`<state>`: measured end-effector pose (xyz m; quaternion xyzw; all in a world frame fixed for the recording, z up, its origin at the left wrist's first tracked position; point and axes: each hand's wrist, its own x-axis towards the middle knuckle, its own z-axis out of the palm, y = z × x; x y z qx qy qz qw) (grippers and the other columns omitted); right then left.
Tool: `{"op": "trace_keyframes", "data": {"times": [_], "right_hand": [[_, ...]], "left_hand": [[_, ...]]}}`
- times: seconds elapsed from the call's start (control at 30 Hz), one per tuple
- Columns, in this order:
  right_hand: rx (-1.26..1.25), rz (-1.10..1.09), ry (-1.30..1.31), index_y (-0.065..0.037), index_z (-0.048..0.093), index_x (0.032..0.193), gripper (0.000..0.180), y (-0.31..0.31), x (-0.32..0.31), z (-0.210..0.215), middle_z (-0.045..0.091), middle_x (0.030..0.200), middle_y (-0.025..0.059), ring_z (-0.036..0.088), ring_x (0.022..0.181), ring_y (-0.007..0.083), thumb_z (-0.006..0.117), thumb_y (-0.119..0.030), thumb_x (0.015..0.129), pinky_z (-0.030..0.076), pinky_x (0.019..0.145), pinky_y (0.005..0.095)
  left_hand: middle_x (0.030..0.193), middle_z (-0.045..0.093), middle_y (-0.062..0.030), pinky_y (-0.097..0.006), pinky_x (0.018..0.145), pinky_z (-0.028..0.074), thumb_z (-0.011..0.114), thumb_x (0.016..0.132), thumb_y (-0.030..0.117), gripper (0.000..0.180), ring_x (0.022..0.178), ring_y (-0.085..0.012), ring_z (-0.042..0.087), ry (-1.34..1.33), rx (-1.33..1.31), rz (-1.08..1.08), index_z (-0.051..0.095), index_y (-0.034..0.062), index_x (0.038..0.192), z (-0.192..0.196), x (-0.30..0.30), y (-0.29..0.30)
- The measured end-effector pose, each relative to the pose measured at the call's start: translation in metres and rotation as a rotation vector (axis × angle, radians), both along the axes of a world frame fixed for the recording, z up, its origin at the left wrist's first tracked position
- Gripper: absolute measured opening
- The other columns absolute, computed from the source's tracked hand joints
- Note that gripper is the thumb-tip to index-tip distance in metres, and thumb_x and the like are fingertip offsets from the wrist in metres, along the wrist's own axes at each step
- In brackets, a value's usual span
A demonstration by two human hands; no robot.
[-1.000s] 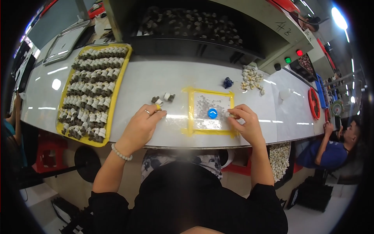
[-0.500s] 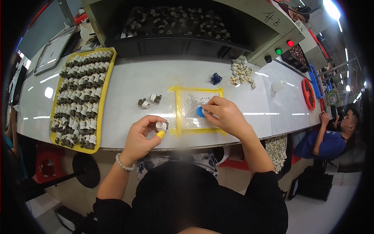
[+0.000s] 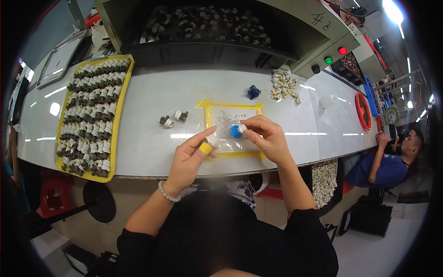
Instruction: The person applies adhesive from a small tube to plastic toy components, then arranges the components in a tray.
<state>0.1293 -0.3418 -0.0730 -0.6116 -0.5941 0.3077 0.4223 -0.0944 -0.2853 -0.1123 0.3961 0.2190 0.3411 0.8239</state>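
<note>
My left hand (image 3: 191, 157) pinches a small white-and-dark cylindrical part (image 3: 212, 139) at the front edge of the white bench; a yellow cot covers one fingertip. My right hand (image 3: 265, 136) holds a small white piece against a blue cap (image 3: 236, 131), just right of the left hand's part. Both hands hover over a clear sheet framed with yellow tape (image 3: 210, 113). Two loose small parts (image 3: 173, 118) lie on the bench to the left of the frame.
A yellow tray (image 3: 121, 90) packed with several rows of the same parts sits at the left. A dark blue clump (image 3: 254, 91) and a heap of pale pieces (image 3: 284, 85) lie behind the frame. A machine hopper (image 3: 203, 27) stands at the back. Another person (image 3: 392, 161) sits at the right.
My left hand picked a part off the bench and drew it toward me. My right hand moved left from the frame's right edge to the blue cap, meeting the left hand.
</note>
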Motion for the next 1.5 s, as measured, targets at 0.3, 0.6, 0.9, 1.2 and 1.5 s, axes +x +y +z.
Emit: {"op": "trace_keyframes", "data": {"times": [0.3,0.6,0.9,1.2,1.5], "right_hand": [[-0.080,0.043,0.269,0.003,0.062,0.106,0.022,-0.005,-0.013,0.002,0.059,0.101,0.0082,0.056,0.093,0.0147,0.061,-0.002,0.085,0.045,0.082,0.0263],[-0.060,0.106,0.166,0.004,0.062,0.106,0.023,-0.001,-0.031,0.015,0.059,0.100,0.0105,0.056,0.091,0.0158,0.062,-0.002,0.083,0.046,0.079,0.0263],[0.012,0.077,-0.010,-0.001,0.068,0.099,0.021,-0.002,-0.038,0.018,0.063,0.086,0.0064,0.058,0.081,0.0145,0.068,-0.004,0.078,0.044,0.069,0.0242],[-0.072,0.126,0.071,-0.001,0.068,0.099,0.020,-0.009,-0.021,0.019,0.066,0.087,0.0083,0.060,0.077,0.0164,0.065,-0.004,0.079,0.046,0.068,0.0262],[0.134,-0.361,-0.496,-0.001,0.063,0.095,0.018,0.025,0.097,-0.002,0.061,0.092,0.0098,0.059,0.076,0.0176,0.063,0.000,0.077,0.048,0.066,0.0268]], "left_hand": [[0.095,0.063,-0.0139,-0.031,0.076,0.054,0.059,0.086,0.000,0.020,0.081,-0.0190,0.064,-0.013,-0.039,0.058,0.055,-0.0034,0.105,-0.001,0.007,-0.001],[0.097,0.063,-0.0171,-0.033,0.075,0.056,0.060,0.085,-0.002,0.021,0.081,-0.0231,0.065,-0.043,-0.037,0.056,0.054,-0.0047,0.105,0.001,0.006,0.000],[0.097,0.063,-0.0173,-0.033,0.074,0.056,0.058,0.085,-0.002,0.017,0.080,-0.0235,0.066,-0.029,-0.013,0.056,0.056,-0.0054,0.102,-0.001,0.006,-0.002],[0.092,0.064,-0.0122,-0.029,0.074,0.054,0.061,0.084,-0.001,0.019,0.080,-0.0187,0.065,0.029,0.022,-0.056,0.057,-0.0052,0.102,-0.001,0.005,0.000],[0.098,0.060,-0.0165,-0.032,0.075,0.053,0.056,0.082,-0.008,0.025,0.084,-0.0226,0.064,0.071,0.202,0.254,0.048,-0.0047,0.105,0.033,-0.068,0.006]]}}
